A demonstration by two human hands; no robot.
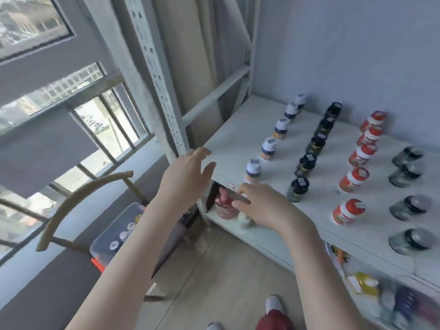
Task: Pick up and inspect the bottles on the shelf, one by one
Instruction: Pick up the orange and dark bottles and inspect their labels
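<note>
Reaching at the shelf (238,139) edge, the right hand (264,206) is sitting just below the nearest white-capped bottle (252,170), grip unclear; the left hand (185,177) is hanging spread and empty, beside it.

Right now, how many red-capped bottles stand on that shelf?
5, in one row: by the wall, then, nearest. None seem hidden.

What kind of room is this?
Probably a storeroom or small stockroom: a metal shelf holds neat rows of bottles, more goods sit below, and a window is beside it.
</note>
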